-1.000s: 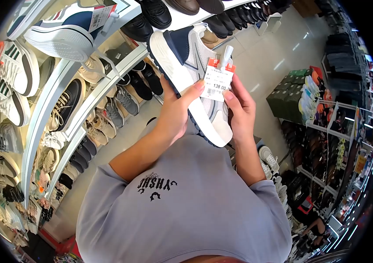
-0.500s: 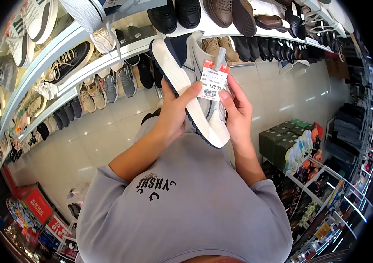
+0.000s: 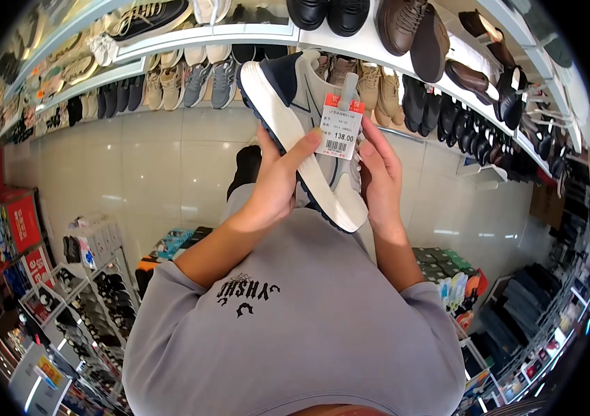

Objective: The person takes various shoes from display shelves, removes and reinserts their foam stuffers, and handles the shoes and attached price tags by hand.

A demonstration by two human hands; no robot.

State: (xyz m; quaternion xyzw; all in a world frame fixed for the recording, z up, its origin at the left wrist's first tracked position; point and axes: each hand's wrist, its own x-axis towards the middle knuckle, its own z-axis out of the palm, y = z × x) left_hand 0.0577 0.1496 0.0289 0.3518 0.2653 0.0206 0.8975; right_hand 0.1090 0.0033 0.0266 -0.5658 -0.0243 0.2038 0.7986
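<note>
A sneaker (image 3: pixel 288 128) with a thick white midsole, dark navy collar and grey-white upper is held tilted in front of my chest. My left hand (image 3: pixel 277 180) is closed round its sole side, the thumb reaching over to the edge of a price tag (image 3: pixel 340 128). The red-and-white tag reads 138.00 and hangs from a pale strap (image 3: pixel 349 89) over the upper. On the other side, my right hand (image 3: pixel 383 177) curls along the shoe's edge beside the tag, its thumb just off the tag. Some of its fingertips are hidden behind the shoe.
Curved white shelves (image 3: pixel 371 55) with several rows of shoes run across the front. Brown leather shoes (image 3: pixel 399 28) stand at the upper right. Stacked boxes (image 3: pixel 447 263) and folded jeans (image 3: pixel 523 301) lie to the right, a shoe rack (image 3: pixel 94 305) to the left. Shiny tiles (image 3: pixel 163 159) cover the floor.
My view has turned, so the shelves appear shifted to the right and a rack shows at left. My right thumb has moved off the tag's edge. The sneaker stays in my hands.
</note>
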